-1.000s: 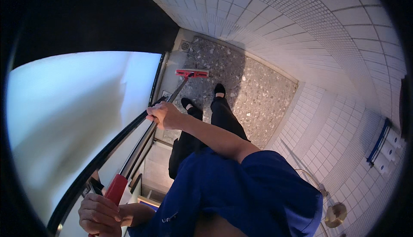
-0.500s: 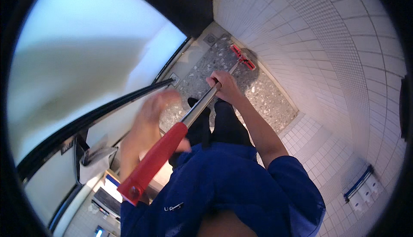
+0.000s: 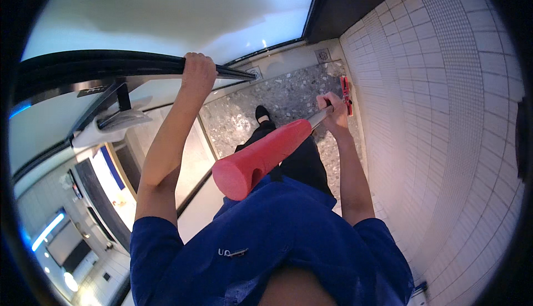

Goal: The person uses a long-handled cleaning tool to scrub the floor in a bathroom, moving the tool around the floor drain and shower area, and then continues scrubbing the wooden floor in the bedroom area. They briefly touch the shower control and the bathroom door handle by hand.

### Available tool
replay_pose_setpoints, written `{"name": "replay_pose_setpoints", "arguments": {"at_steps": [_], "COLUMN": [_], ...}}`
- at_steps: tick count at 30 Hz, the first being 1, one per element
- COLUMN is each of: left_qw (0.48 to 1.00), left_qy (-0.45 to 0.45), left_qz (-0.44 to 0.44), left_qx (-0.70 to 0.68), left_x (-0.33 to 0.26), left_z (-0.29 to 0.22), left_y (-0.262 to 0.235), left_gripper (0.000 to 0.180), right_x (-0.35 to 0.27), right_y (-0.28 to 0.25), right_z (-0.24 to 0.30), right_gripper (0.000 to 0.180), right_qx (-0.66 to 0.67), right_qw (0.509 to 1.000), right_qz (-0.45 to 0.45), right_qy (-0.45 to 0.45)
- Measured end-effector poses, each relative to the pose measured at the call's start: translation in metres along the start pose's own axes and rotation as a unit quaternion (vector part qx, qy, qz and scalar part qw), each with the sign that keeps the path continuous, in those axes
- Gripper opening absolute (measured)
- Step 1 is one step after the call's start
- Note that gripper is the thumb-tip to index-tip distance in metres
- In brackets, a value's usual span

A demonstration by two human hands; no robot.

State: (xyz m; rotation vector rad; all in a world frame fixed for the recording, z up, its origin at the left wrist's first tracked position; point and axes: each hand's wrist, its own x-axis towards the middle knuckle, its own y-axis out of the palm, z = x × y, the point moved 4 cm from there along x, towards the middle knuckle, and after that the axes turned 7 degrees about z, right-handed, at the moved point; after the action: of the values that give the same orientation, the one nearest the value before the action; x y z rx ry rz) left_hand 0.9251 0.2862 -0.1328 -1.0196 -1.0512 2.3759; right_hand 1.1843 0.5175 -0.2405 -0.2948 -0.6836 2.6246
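My right hand (image 3: 334,113) is closed around the metal pole of a long-handled mop. The mop's thick red handle (image 3: 264,156) slants back toward my chest, its wide end nearest me. At the far end, the red mop head (image 3: 347,96) rests on the grey speckled stone floor (image 3: 288,92), close against the tiled wall. My left hand (image 3: 199,74) is wrapped over the black edge frame (image 3: 141,64) of a glass door. The underside of the mop head is hidden.
White tiled wall (image 3: 422,100) rises close on my right. A frosted glass panel (image 3: 261,14) stands ahead. Two square floor drains lie by it, one a metal grate (image 3: 322,56). A bracket-like handle (image 3: 119,103) sticks out from the door. My black shoe (image 3: 262,114) is on the stone floor.
My left hand has moved forward and taken hold of the black door frame. My right hand and the mop have shifted to the right, and my view has turned left.
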Motion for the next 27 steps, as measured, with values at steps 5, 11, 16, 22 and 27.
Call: {"name": "replay_pose_setpoints", "arguments": {"at_steps": [5, 11, 16, 22, 27], "left_qw": [0.999, 0.988, 0.778, 0.277, 0.247], "left_qy": [-0.023, -0.039, -0.115, 0.064, -0.007], "left_qz": [-0.031, 0.106, 0.173, -0.291, -0.391], "left_qx": [0.011, -0.102, -0.593, -0.914, -0.887], "left_x": [-0.069, -0.186, -0.269, -0.277, -0.335], "left_z": [-0.045, -0.080, -0.061, -0.003, 0.038], "left_y": [0.027, 0.030, 0.041, -0.020, 0.060], "left_gripper": [0.047, 0.044, 0.086, 0.027, 0.045], "right_x": [-0.013, -0.038, -0.036, -0.057, -0.084], "right_y": [-0.001, 0.009, 0.016, 0.119, 0.225], "right_z": [-0.005, -0.003, 0.013, 0.024, 0.056], "right_gripper": [0.024, 0.020, 0.021, 0.022, 0.017], "right_qx": [-0.019, -0.046, -0.014, -0.085, -0.107], "right_qw": [0.996, 0.990, 0.990, 0.976, 0.958], "right_qz": [0.063, 0.088, 0.104, 0.145, 0.191], "right_qy": [-0.058, -0.103, -0.095, -0.140, -0.186]}}
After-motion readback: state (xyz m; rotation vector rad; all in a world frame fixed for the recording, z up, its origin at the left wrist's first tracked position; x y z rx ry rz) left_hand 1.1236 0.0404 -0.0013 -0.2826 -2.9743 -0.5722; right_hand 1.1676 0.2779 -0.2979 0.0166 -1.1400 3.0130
